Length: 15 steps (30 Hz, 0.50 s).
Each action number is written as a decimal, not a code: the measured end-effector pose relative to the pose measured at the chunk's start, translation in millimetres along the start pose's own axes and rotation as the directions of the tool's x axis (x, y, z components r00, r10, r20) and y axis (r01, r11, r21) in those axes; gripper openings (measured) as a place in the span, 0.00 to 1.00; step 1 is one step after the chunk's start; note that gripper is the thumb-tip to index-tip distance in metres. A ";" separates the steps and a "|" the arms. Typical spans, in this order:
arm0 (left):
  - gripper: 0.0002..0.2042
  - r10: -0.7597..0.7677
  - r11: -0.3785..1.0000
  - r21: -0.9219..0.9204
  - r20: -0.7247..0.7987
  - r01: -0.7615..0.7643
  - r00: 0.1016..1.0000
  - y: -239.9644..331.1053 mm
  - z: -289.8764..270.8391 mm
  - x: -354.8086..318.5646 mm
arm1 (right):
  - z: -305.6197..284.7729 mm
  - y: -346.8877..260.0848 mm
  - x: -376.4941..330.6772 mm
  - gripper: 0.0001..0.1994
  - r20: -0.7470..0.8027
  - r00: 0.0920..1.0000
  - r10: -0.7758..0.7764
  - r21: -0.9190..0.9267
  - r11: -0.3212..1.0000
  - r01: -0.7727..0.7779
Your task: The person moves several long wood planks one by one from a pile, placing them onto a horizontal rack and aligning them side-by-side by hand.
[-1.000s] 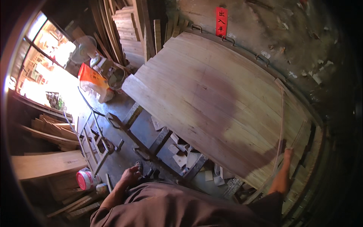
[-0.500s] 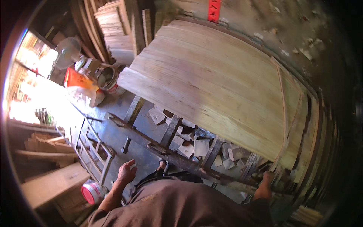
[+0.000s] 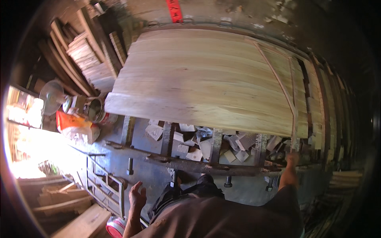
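Note:
A broad panel of pale planks laid edge to edge [image 3: 190, 79] lies across a metal clamping rack [image 3: 190, 164]. Over the panel's right end rests a large wooden square made of thin strips [image 3: 276, 81], its pieces meeting at angles. The square's near end reaches past the panel's front edge, where my right hand [image 3: 292, 159] is closed round it. My left hand [image 3: 137, 196] hangs in front of the rack at the left, empty, with its fingers apart.
Wood offcuts [image 3: 194, 154] lie under the rack. To the left are a metal frame cart [image 3: 121, 194], a bucket [image 3: 95, 109], an orange and white sack [image 3: 75, 125] and a fan [image 3: 51, 93]. Boards [image 3: 89, 55] lean at the back left. Clamp screws [image 3: 130, 166] stick out in front.
My view has turned, so the panel and rack now sit more level and farther left. My right hand still grips the wooden square, and my left hand stays empty.

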State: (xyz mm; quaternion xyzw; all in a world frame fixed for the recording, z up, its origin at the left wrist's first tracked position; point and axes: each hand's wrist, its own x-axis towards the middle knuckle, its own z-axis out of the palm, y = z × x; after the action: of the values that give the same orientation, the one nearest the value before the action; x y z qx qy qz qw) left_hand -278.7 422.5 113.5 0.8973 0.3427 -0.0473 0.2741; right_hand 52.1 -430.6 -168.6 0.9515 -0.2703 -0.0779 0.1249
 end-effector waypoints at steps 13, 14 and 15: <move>0.19 0.073 0.940 -0.338 0.057 -0.049 0.996 -158.7 28.3 81.9 | -253.0 -237.8 -293.3 0.19 -0.252 0.883 -0.396 0.609 0.644 0.463; 0.17 0.191 0.967 -0.163 -0.035 -0.195 0.981 -114.7 19.6 99.2 | -254.4 -231.5 -328.0 0.19 -0.283 0.894 -0.349 0.640 0.626 0.447; 0.17 0.289 0.949 -0.126 -0.024 -0.289 0.957 -116.2 7.2 114.9 | -249.6 -243.4 -359.9 0.19 -0.345 0.892 -0.292 0.641 0.620 0.451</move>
State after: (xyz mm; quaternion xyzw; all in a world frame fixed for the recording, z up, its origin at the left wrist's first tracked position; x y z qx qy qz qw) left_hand -265.0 557.9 22.6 0.9185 0.2107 0.0178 0.3343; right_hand -76.5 10.6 31.1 0.9628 -0.0606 0.1068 -0.2407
